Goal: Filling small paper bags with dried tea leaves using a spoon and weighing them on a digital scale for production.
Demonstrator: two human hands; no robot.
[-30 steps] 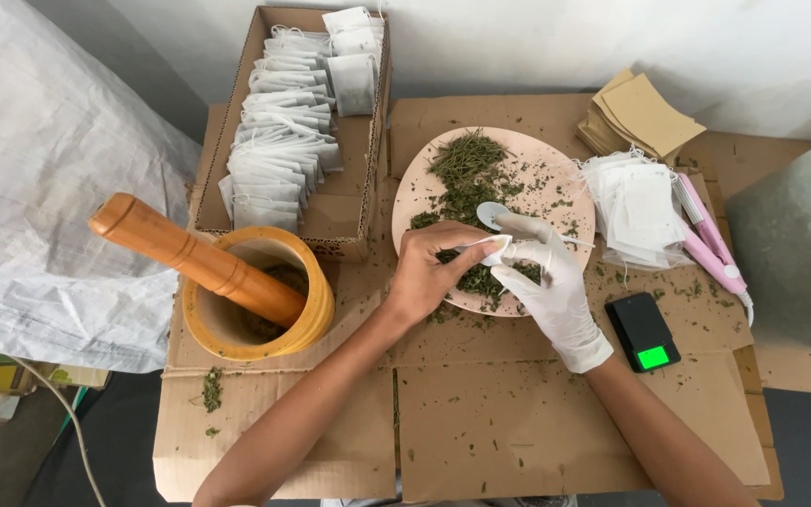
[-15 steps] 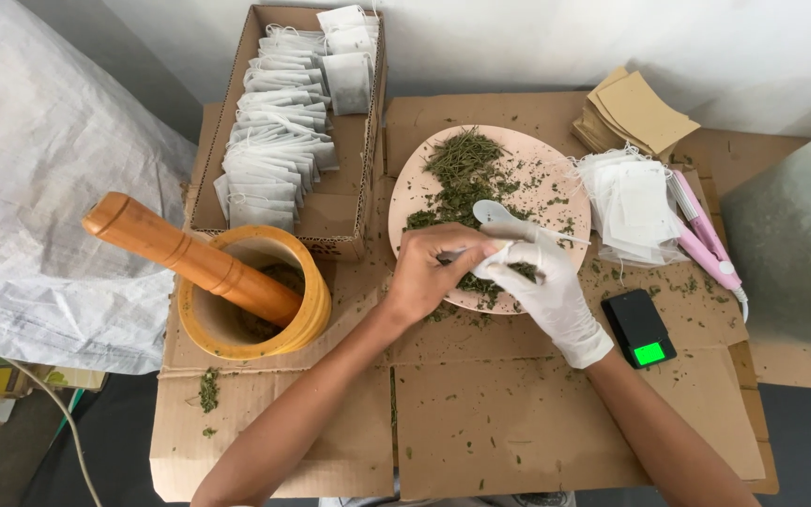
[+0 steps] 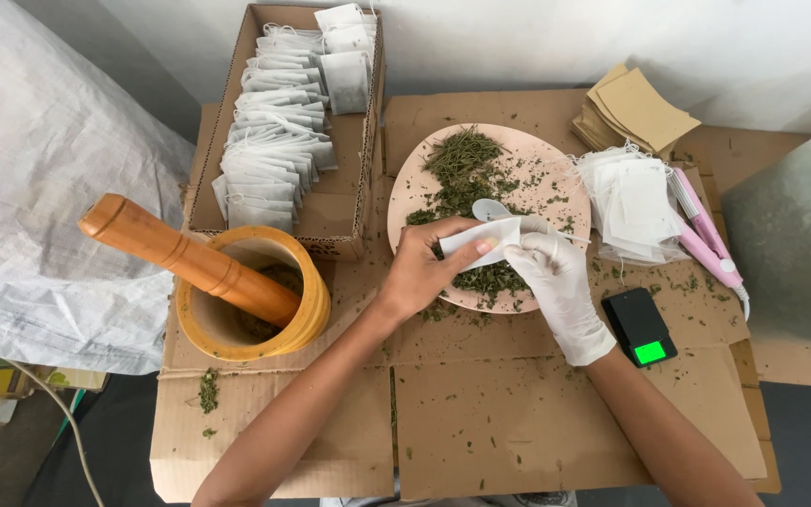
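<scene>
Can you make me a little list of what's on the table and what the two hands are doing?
left hand: bare, pinching a small white bag
right hand: white glove, at the bag's other end
spoon: white, behind the bag
plate: pink, dried green herbs
mortar: wooden, pestle inside
box: cardboard, rows of white bags
scale: black, green screen

Light: bright, soft, even daylight
Shadows: faint, short, under the pestle (image 3: 190,258) and the forearms
Glare: mild on the white wall (image 3: 565,47) at 12 o'clock
Focus: sharp at centre
Edges: slight wide-angle bending, 9 and 3 o'clock
</scene>
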